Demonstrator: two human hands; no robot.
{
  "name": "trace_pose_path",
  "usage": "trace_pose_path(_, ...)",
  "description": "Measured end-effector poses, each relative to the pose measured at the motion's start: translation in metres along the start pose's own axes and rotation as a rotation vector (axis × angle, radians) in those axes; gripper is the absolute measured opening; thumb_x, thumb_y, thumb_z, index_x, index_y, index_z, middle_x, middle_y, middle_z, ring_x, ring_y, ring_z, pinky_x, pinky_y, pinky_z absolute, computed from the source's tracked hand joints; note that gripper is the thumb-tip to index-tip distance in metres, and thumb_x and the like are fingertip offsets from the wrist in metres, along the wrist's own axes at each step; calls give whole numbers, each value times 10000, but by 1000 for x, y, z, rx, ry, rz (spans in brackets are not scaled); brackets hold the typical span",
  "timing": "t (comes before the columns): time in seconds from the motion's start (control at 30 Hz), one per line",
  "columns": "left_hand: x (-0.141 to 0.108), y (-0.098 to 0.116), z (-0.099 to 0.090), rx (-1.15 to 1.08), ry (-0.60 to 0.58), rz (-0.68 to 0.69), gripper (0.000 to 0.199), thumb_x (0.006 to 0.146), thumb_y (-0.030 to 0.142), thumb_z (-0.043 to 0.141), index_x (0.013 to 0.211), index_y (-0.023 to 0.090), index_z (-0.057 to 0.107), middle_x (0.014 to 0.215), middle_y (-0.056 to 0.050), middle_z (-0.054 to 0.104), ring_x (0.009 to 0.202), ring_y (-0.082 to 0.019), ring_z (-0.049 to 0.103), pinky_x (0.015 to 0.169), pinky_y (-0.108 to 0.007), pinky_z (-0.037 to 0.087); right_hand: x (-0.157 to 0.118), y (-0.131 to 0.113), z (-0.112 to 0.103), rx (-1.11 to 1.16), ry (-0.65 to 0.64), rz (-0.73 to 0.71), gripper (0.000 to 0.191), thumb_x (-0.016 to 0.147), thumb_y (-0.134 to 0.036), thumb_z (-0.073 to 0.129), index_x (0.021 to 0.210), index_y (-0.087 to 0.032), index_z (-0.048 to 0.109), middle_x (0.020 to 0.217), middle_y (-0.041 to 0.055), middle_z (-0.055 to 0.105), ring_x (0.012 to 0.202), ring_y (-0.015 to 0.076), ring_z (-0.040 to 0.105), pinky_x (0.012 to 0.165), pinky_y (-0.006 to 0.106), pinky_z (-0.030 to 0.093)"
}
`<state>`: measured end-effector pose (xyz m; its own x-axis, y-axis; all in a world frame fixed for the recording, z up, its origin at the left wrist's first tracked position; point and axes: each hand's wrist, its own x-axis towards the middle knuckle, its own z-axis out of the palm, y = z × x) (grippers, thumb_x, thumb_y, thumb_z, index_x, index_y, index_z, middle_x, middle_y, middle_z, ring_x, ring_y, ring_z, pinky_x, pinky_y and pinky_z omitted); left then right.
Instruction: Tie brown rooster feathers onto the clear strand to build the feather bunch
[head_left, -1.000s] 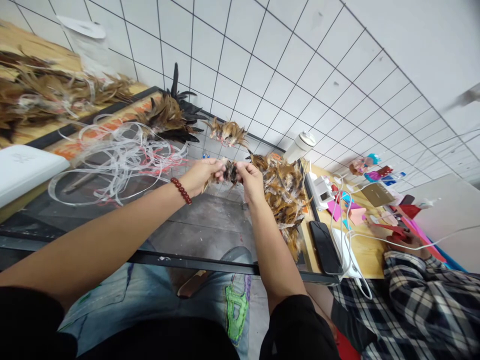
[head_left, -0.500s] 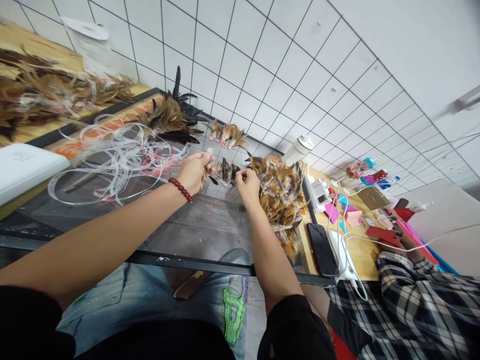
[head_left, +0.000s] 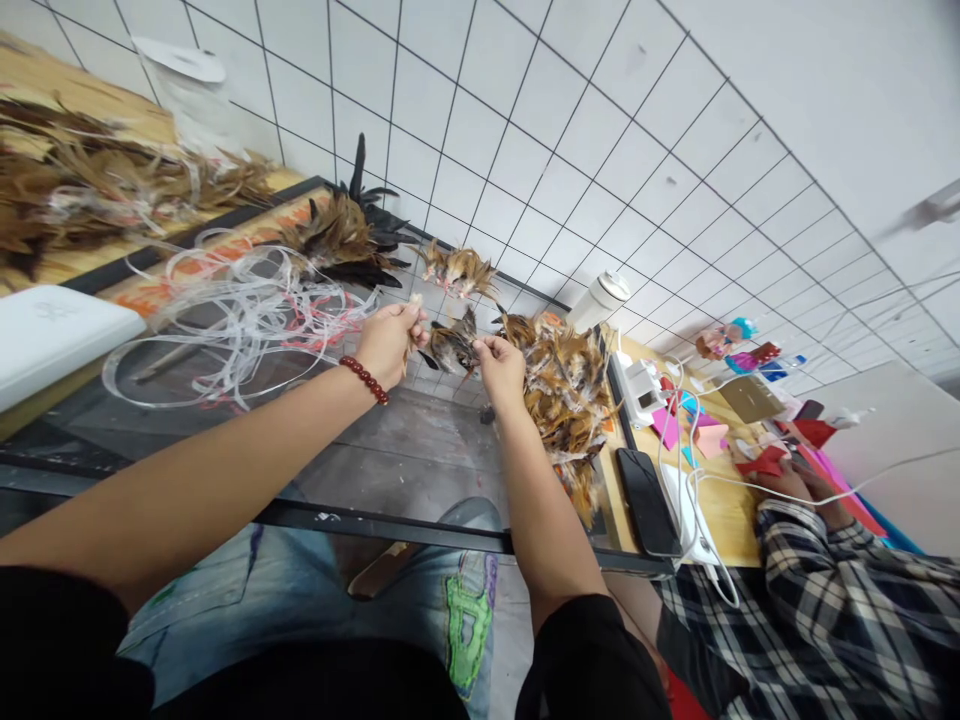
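My left hand (head_left: 384,345), with a dark red bead bracelet (head_left: 364,380) at the wrist, is closed on feathers. Their pale fluffy ends show above the thumb, and brown parts stick out below. Just right of it, my right hand (head_left: 501,372) pinches a dark feather at the edge of a small loose heap of grey-brown feathers (head_left: 450,348). The exact grip is partly hidden by the fingers. Against my right hand's far side lies a large pile of brown feathers (head_left: 566,385). Behind the small heap sits a bunch of tan feathers (head_left: 459,270).
Tangled clear ribbon (head_left: 247,310) and a black-and-brown feather bunch (head_left: 341,235) lie left. A white box (head_left: 64,340) sits at the left edge. A white bottle (head_left: 600,300), a phone (head_left: 646,500) and a power strip (head_left: 686,510) are right. Beyond, a co-worker's hands hold red material (head_left: 766,462).
My right hand's fingers have straightened from a curl into a pinch, and a dark feather now stands up from the small heap. My left hand stays nearly still.
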<state>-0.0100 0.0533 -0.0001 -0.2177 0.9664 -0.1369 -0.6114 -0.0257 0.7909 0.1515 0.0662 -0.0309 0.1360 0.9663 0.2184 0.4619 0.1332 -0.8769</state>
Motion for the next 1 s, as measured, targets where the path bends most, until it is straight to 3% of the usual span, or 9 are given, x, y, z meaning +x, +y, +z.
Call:
trace_pose_path(0.17,0,2,0,-12,8,-3,249,852,102,577,609,135,533,536,40,462,446,-42,412,517,-163,445,2,0,-3,29,15,-11,173,780,-320,600,825,-181,691,757,-5,677,715,145,590,750,252,464)
trace_pose_path(0.43,0,-1,1,107,-6,63,242,835,136,590,595,147,560,532,29,480,469,-66,447,542,-186,439,-7,-10,-9,-320,29,-279,227,867,-174,500,922,-205,718,959,61,698,943,182,629,905,284,454)
trace_pose_path(0.5,0,-2,0,281,-84,161,220,810,167,618,591,161,596,553,12,528,529,-94,503,573,-196,441,-10,-13,-9,-359,1,-329,232,881,-180,493,923,-216,718,969,62,687,960,182,621,911,284,456)
trace_pose_path(0.6,-2,-4,-3,586,-306,315,192,758,183,660,567,182,644,599,-8,608,647,-139,565,632,-211,440,-14,-18,-8,-319,-49,-402,227,895,-206,488,909,-220,715,968,60,684,960,179,615,915,283,455)
trace_pose_path(0.7,-3,-7,-6,767,-422,310,211,754,213,659,544,185,658,502,6,566,559,-141,513,573,-221,389,-15,-20,-6,-159,-29,-423,208,890,-243,507,946,-213,705,970,54,694,944,171,620,911,280,459)
trace_pose_path(0.77,-2,-9,-8,791,-380,277,207,756,227,655,556,178,671,458,18,529,506,-131,466,546,-227,357,-13,-19,-6,-44,-9,-380,214,864,-264,553,1020,-209,689,969,44,703,911,164,629,902,282,471)
trace_pose_path(0.87,1,-10,-9,741,-236,292,183,768,257,639,620,167,697,536,6,596,560,-132,497,584,-228,373,-8,-13,-5,33,-29,-254,308,807,-239,618,1109,-200,662,941,28,714,839,146,639,874,284,496)
trace_pose_path(1.0,2,-8,-9,720,-183,313,235,775,364,626,710,155,711,634,-16,657,629,-150,536,611,-243,398,-1,-3,-2,-1,-48,-168,297,734,-181,667,1027,-158,709,984,61,725,837,152,646,885,304,502)
